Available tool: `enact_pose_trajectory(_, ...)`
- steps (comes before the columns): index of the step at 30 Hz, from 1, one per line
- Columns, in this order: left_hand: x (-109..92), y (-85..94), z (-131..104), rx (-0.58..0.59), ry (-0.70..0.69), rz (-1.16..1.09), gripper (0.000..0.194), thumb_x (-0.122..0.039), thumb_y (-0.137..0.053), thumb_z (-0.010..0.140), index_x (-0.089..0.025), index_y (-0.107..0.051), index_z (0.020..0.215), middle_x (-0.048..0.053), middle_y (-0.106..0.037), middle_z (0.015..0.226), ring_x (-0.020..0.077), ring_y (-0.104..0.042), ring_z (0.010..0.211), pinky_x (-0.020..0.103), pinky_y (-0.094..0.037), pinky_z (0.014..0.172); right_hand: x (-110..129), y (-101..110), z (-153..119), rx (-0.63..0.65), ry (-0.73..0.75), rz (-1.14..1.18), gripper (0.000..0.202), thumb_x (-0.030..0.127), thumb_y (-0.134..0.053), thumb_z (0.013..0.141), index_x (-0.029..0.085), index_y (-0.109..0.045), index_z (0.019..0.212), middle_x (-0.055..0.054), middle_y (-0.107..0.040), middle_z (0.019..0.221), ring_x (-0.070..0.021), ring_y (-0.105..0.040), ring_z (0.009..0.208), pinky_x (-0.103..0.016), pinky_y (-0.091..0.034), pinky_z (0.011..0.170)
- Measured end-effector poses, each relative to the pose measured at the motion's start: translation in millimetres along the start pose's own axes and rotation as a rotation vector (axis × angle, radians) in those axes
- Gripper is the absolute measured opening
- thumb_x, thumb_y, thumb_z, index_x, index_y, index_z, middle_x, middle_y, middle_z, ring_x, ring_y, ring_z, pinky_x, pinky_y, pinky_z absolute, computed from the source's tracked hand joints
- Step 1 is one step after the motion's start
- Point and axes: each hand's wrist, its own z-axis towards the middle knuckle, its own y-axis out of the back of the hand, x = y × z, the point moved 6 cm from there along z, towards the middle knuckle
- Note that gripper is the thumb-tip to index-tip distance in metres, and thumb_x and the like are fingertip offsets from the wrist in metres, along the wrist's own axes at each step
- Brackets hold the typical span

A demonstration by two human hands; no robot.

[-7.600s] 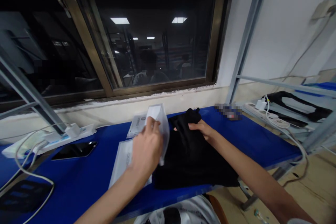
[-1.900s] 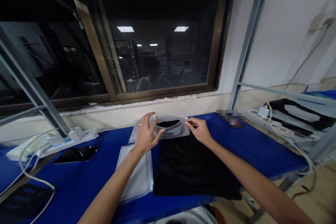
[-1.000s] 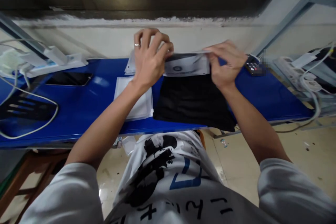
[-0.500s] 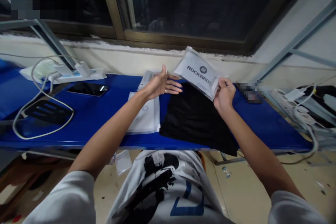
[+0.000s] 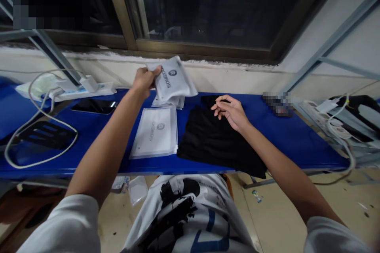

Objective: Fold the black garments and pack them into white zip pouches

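My left hand grips the left edge of a filled, frosted plastic ROCKBROS bag, held tilted over the back of the table. Below it lie several flat packages, partly covered by the bag. A flat ROCKBROS zip bag rests at the table's front edge, left of a spread piece of black cloth. Over the upper part of that cloth hovers my right hand, its fingers loosely curled and apart, holding nothing.
On the blue table at left lie a phone, a power strip with looping white cables, and a black slotted object. A pixelated dark object sits at right. Behind runs a window ledge; metal posts flank both sides.
The filled bag has gone from my right hand to my left and moved leftward over the flat packages. My right hand has let go and moved in over the black cloth.
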Motion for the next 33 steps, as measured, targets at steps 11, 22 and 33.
enact_pose_trajectory(11,11.7,-46.2,-19.6,0.164,-0.357,1.163,0.061,-0.051,-0.048,0.096,-0.020,-0.048,0.149,0.021,-0.041,0.156,0.0487,-0.027,0.146,0.068,-0.021,0.115,-5.0,25.3,7.5,-0.209,0.014,-0.089,0.027,0.035,-0.079,0.069,0.018,-0.065,0.085,-0.004,-0.074,0.070,-0.0101,-0.058,0.047,-0.020,-0.041,0.040)
enact_pose_trajectory(22,55.3,-46.7,-0.1,0.287,-0.046,1.410,0.076,-0.072,-0.023,0.094,-0.029,-0.042,0.154,0.021,-0.039,0.156,0.0521,-0.038,0.137,0.068,-0.037,0.101,10.0,83.4,24.7,-0.408,0.201,-0.610,0.014,0.032,-0.064,0.083,0.020,-0.065,0.091,-0.006,-0.078,0.084,-0.0171,-0.070,0.070,-0.027,-0.055,0.061)
enact_pose_trajectory(33,25.3,-165.9,-43.0,0.587,-0.681,0.980,0.047,-0.043,-0.055,0.096,-0.011,-0.064,0.130,0.022,-0.054,0.141,0.0377,-0.035,0.140,0.054,-0.028,0.117,-13.1,142.3,49.5,-0.375,0.053,-0.902,0.008,0.014,-0.073,0.065,0.020,-0.073,0.070,-0.003,-0.073,0.065,-0.0229,-0.071,0.072,-0.037,-0.056,0.082)
